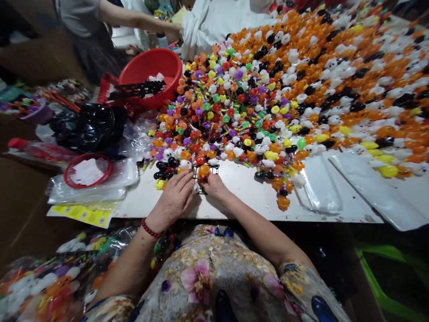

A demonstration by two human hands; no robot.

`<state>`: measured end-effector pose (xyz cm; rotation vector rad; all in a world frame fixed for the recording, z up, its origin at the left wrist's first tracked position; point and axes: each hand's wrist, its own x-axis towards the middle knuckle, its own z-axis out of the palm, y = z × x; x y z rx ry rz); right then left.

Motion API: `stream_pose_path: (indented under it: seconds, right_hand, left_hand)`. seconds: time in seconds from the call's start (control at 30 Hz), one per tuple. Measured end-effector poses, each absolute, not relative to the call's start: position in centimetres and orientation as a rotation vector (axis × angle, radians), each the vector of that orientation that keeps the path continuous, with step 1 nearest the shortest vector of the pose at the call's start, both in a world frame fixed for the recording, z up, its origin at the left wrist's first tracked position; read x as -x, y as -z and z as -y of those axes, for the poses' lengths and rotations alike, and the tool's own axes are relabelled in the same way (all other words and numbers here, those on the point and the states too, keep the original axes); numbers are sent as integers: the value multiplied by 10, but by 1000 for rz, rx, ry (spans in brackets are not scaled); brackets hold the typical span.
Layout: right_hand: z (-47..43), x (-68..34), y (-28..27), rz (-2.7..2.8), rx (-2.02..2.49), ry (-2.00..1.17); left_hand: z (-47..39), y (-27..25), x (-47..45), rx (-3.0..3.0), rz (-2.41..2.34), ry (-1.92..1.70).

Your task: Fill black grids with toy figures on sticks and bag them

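Note:
A small black plastic grid (pixel 201 191) lies near the table's front edge, between my hands. My left hand (pixel 176 194) is closed at its left side, with the fingertips on the grid's edge; a white piece (pixel 196 188) shows by the thumb. My right hand (pixel 215 185) pinches a shiny orange pumpkin-like figure (pixel 203 171) over the grid. What lies under the fingers is partly hidden. Just beyond my left hand are a white figure (pixel 185 166), black pieces (pixel 162 166) and a yellow one (pixel 160 184).
A large heap of colourful small toys (pixel 228 98) spreads across the table (pixel 231 199). To the left stand a red tub (pixel 174 67), a black plastic bag (pixel 89 127) and a small red basket (pixel 70 176). Clear bags (pixel 321 188) lie right. A co-worker's arm (pixel 134 20) reaches across behind.

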<state>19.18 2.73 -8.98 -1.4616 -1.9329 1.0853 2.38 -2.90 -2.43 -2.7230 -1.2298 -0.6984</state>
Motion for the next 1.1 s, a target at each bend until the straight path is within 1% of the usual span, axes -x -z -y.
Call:
stream_pose_path:
  seconds: [0.1, 0.23, 0.4, 0.5, 0.57, 0.63, 0.7, 0.8, 0.87, 0.97, 1.1]
  right_hand:
    - [-28, -193, 84, 2109, 1443, -996]
    - [-30, -190, 77, 2271, 1397, -957]
    - [-30, -184, 79, 2322, 1372, -926]
    - [-21, -194, 82, 2286, 1265, -887]
    - [-8, -214, 82, 2233, 1175, -770]
    - [7, -249, 80, 2195, 1212, -586]
    - [19, -292, 75, 2181, 1429, -363]
    - [29, -351, 65, 2107, 1891, 3]
    - [29, -374, 60, 2057, 2086, 177]
    - [24, -384, 58, 2067, 2167, 273]
    - [16, -375, 63, 2105, 2016, 282]
  left_hand:
    - [29, 24, -24, 2717, 1222, 697]
    - [29, 22, -22, 2719, 1246, 722]
    - [23, 22, -22, 2709, 1216, 684]
    - [19, 25, -27, 2658, 1197, 662]
    - [18, 28, -32, 2604, 1209, 662]
    - [18, 31, -35, 2573, 1219, 662]
    - [19, 32, -37, 2561, 1227, 673]
    - [21, 30, -38, 2526, 1268, 716]
    - [21, 27, -40, 2507, 1309, 736]
    - [20, 23, -43, 2548, 1302, 709]
    - [17, 17, -46, 2616, 1302, 605]
